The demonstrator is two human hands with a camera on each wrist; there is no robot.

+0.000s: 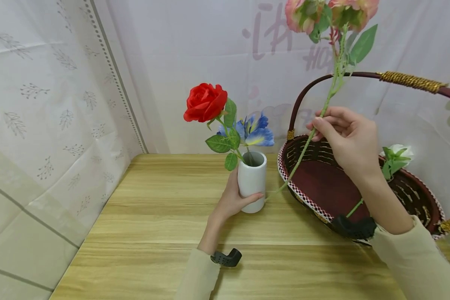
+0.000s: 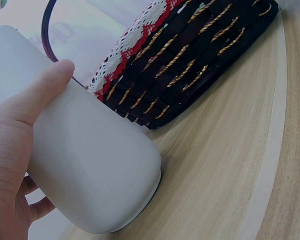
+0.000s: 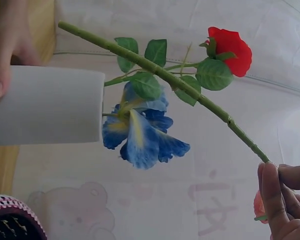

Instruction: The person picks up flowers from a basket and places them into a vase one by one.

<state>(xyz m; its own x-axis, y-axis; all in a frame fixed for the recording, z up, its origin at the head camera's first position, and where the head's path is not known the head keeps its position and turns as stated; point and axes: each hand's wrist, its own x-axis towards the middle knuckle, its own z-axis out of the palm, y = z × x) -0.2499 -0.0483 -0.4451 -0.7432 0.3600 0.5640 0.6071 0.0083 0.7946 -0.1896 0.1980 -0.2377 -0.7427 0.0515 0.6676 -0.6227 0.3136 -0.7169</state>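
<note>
A white cylindrical vase stands on the table, and my left hand grips it from the left, thumb across its front. In it are a red rose leaning left and a blue flower with yellow streaks. My right hand pinches the long green stem of a pink flower between thumb and fingers. The blooms are up at the top edge of the head view, partly cut off. Slanting down to the left, the stem's lower end comes beside the vase in the head view.
A dark woven basket with lace trim and a tall handle stands at the right. One white flower lies in it, partly behind my right arm. Patterned curtains hang behind and left of the wooden table.
</note>
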